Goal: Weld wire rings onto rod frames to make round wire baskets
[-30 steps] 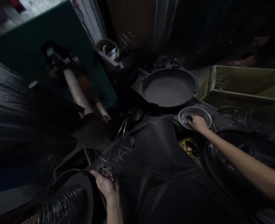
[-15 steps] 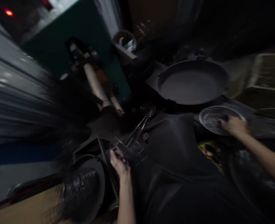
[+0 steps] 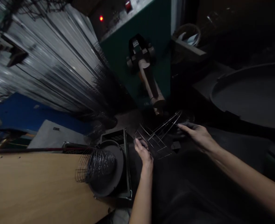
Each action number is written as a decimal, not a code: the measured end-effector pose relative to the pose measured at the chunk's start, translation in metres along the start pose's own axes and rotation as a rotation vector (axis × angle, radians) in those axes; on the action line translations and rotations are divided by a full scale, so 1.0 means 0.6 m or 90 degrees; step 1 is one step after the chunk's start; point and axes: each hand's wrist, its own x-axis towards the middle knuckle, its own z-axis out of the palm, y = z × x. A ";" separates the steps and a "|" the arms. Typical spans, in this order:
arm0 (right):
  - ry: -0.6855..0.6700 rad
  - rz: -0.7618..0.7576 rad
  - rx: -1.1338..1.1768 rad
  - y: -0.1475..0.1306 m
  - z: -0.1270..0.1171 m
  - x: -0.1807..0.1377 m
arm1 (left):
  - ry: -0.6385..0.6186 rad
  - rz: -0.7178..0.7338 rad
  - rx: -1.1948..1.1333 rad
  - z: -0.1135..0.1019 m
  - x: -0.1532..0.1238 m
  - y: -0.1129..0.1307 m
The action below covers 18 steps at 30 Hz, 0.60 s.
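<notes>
Steel wire frame point(image 3: 162, 128) is located between my hands, above my dark lap. My left hand point(image 3: 144, 152) pinches its near corner, presumably to steady it. My right hand point(image 3: 199, 136) has thumb and fingers drawn together beside the upper wires; I cannot tell whether it grips them. At left, a round tray point(image 3: 117, 169) carries nested wire frames point(image 3: 102, 160), probably for easy reach. Beyond, a round basket point(image 3: 198, 32) contains pale items point(image 3: 192, 40).

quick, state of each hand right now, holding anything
Left hand: closed on the wire frame.
Right hand: fingers partly curled near the frame; grip cannot be told.
</notes>
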 end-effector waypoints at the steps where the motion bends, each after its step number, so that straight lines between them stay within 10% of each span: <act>1: -0.017 0.000 0.029 0.003 0.010 0.004 | 0.007 0.003 0.002 0.001 0.004 0.000; 18: -0.013 0.026 0.140 0.000 0.057 0.006 | 0.010 -0.056 0.040 0.028 0.027 0.011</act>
